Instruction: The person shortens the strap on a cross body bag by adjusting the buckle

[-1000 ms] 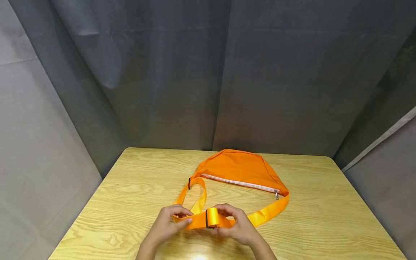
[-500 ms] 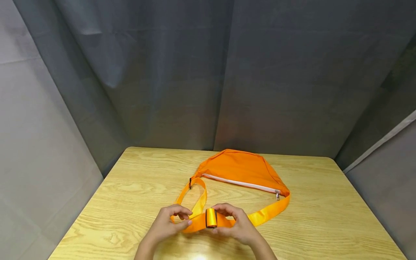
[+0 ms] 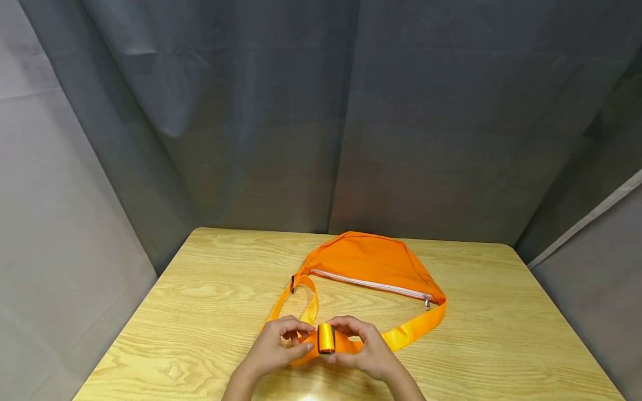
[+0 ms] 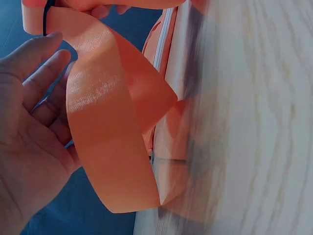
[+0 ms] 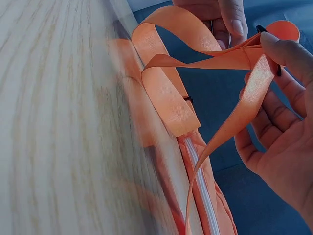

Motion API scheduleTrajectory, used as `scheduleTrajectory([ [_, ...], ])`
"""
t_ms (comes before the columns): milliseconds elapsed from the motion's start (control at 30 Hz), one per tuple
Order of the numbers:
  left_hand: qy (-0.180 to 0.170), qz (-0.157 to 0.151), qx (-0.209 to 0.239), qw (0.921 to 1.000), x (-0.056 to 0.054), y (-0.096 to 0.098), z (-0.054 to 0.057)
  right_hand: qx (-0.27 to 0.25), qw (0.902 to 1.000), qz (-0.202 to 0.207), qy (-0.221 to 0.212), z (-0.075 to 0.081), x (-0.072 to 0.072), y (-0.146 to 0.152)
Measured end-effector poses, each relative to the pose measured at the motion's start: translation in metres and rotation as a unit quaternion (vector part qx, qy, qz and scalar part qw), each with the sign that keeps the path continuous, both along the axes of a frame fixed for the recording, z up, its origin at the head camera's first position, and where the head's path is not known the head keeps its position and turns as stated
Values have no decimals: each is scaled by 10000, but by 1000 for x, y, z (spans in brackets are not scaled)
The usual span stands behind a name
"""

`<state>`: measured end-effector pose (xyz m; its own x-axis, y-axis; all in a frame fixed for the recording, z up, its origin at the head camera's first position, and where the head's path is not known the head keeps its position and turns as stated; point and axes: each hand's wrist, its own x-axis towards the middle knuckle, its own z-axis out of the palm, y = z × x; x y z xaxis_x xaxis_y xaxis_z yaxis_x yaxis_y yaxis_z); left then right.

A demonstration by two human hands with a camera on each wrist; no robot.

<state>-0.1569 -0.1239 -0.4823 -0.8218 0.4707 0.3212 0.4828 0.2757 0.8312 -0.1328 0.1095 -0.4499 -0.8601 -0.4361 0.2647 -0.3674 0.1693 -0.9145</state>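
An orange waist bag (image 3: 371, 259) with a white zipper lies on the table. Its lighter orange strap (image 3: 408, 331) curves forward from both ends, and a black slider buckle (image 3: 326, 351) on it is threaded with a short strap loop. My right hand (image 3: 363, 348) holds the buckle by its edges between thumb and fingers, raised off the table in the right wrist view. Just left of the buckle, my left hand (image 3: 281, 345) has its thumb and fingers around the strap's edges. In the left wrist view the left thumb tip (image 4: 56, 39) is right at the buckle.
A second black strap fitting (image 3: 293, 284) sits by the bag's left end, above a twisted strap loop (image 3: 312, 309). The zipper pull (image 3: 427, 303) hangs at the right end. Dark grey curtains (image 3: 261, 139) stand behind the wooden table (image 3: 165, 334).
My left hand has slid right along the strap, closer to the buckle. The buckle has turned to face up more squarely, while my right hand stays almost in place. The bag has not moved.
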Motion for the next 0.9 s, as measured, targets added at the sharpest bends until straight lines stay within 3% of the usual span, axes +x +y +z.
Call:
scheduleTrajectory([
  [300,-672,-105,-93,9976,9,8,17,21,9999,-13,-97,1,1,-1],
  [567,-640,-50,-73,9979,2,4,-4,-19,10000,-26,80,-1,1,-1],
  [900,-455,165,-131,9987,1,-12,-5,45,10000,-79,-16,0,0,3],
])
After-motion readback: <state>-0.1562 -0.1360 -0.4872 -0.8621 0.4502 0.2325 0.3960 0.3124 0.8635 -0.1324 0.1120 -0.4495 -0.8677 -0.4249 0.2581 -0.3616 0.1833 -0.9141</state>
